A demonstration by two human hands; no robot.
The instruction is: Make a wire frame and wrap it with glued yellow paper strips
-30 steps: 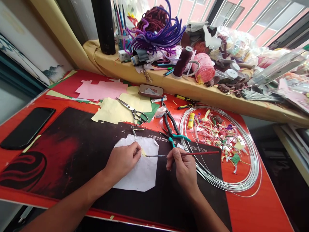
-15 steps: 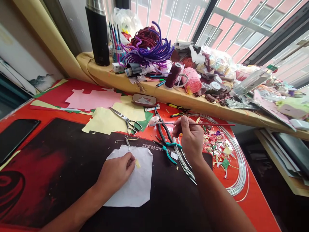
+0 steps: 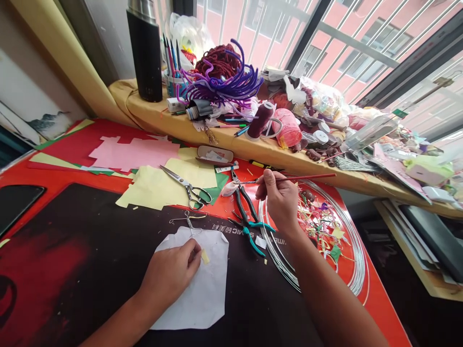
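Note:
My right hand (image 3: 280,195) pinches a thin paintbrush (image 3: 314,177) with a red handle. The brush tip points left, at the mouth of a small whitish container (image 3: 229,189). On a sheet of white paper (image 3: 208,294) rests my left hand (image 3: 175,265), its fingers closed together; what they pinch is hidden. A small pale yellow paper scrap (image 3: 205,256) lies beside the left fingertips. Just above them is a twisted wire figure (image 3: 188,220) with a loop at its top. Pliers with teal handles (image 3: 249,224) lie below the right hand's brush, on the mat edge.
Scissors (image 3: 188,185) lie on yellow paper (image 3: 144,188) beyond the black mat (image 3: 104,270). A coil of silver wire (image 3: 358,260) surrounds coloured scraps (image 3: 325,226) at right. Along the back, a cluttered ledge holds a black flask (image 3: 146,58), thread spool (image 3: 261,118) and purple pipe cleaners (image 3: 227,82).
My right hand and the paintbrush have shifted slightly left, bringing the brush tip to the small container. My left hand stays on the white paper. The camera view has tilted a little.

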